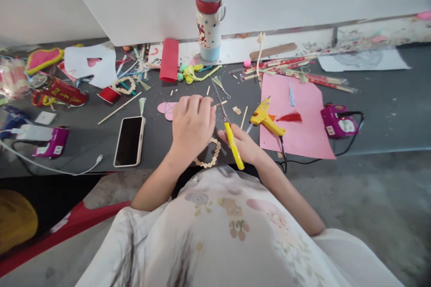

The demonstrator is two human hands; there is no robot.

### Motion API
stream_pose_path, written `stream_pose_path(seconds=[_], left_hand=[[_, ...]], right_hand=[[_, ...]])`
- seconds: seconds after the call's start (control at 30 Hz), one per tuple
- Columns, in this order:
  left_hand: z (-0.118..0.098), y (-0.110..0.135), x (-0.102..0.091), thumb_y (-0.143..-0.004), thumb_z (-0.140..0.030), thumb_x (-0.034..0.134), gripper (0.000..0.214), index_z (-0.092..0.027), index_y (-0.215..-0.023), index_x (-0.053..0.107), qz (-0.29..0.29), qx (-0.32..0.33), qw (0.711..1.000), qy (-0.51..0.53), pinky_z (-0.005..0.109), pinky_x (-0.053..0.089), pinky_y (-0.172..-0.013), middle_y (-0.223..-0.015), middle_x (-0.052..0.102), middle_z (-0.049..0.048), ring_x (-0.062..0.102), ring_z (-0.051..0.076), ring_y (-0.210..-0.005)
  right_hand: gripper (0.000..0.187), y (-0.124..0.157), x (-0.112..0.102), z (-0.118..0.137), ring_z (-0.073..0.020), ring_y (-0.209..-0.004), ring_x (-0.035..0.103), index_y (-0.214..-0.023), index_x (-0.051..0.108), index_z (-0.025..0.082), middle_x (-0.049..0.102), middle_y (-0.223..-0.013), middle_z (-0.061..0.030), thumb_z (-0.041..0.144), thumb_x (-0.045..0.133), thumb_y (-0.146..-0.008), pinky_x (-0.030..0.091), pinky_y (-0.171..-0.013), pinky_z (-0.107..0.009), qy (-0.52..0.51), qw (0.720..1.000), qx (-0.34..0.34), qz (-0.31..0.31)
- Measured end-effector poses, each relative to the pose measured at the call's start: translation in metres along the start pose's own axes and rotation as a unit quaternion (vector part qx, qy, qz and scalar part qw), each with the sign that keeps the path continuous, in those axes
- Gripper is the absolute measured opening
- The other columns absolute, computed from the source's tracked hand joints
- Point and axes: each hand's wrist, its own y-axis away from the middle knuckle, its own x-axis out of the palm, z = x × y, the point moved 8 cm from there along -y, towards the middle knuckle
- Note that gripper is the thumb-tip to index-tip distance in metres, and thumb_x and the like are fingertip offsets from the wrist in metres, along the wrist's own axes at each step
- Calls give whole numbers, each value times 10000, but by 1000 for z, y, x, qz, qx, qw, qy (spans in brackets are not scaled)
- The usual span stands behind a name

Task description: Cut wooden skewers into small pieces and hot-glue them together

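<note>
My left hand [191, 123] is closed, back of the hand up, over the grey table. A thin wooden stick [219, 104] pokes out from its fingers towards the scissors blades. In my right hand [247, 145] are yellow-handled scissors [234, 145], blades pointing away from me beside the stick. Whether the blades touch the stick I cannot tell. Below my hands, at the table's front edge, lies a ring of small wooden pieces [215, 157], partly covered by my left hand. Short cut stick pieces [237, 110] lie right of the blades. A pink paper shape [165, 110] shows beside my left hand.
A yellow glue gun [264, 116] rests on pink paper [303, 112] at the right, its cord running to a purple socket block [340, 121]. A phone [129, 141] lies left. Behind stand a bottle [208, 22] and craft scraps; a red can [60, 89] lies far left.
</note>
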Motion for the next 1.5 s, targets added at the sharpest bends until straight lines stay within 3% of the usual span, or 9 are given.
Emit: stream_pose_path(seconds=[0.13,0.23,0.63,0.97,1.13,1.3,1.5], left_hand=[[9,0,31,-976,-354,285,359,-168,-901,583,149,71,986,17,351,399,-771,-881,646,79,538,220,-862],[13,5,48,-985,-343,249,384,-172,-814,547,207,89,972,66,312,395,-697,-793,629,59,538,189,-758],[23,3,75,-985,-338,189,368,-199,-771,455,183,148,960,152,296,400,-677,-743,566,57,502,170,-695],[27,-3,87,-977,-408,110,448,-206,-768,451,204,141,953,175,317,420,-694,-739,551,70,499,183,-714],[25,-2,93,-980,-394,145,416,-207,-773,454,219,131,942,221,305,420,-704,-754,565,66,518,176,-722],[29,-4,93,-983,-362,185,389,-203,-789,482,215,106,944,226,297,413,-729,-766,575,51,531,170,-762],[44,-10,91,-975,-319,256,345,-192,-830,542,209,72,965,140,314,395,-748,-807,618,57,529,189,-809]], right_hand=[[387,8,-2,-1,-115,-667,399,-766,386,203,449,-741,27,547,561,-794,330,-616,-274,70,998,-4,11],[417,12,0,-3,-105,-644,370,-747,380,199,400,-718,34,588,514,-814,326,-601,-271,60,997,-1,53],[437,4,3,-11,-75,-568,239,-702,323,207,271,-679,49,571,535,-818,242,-504,-236,-71,985,-25,153],[460,3,5,-17,-62,-520,255,-714,317,215,283,-628,72,559,618,-767,219,-487,-234,-161,970,44,174],[491,0,9,-21,-68,-504,196,-699,293,221,251,-612,71,610,585,-768,185,-476,-246,-247,945,96,194],[481,-3,8,-17,-81,-497,151,-693,297,229,211,-605,69,646,510,-802,156,-467,-264,-276,938,103,183],[427,-6,-4,-15,-75,-491,162,-721,333,222,221,-602,67,591,522,-826,164,-471,-260,-311,937,90,129]])
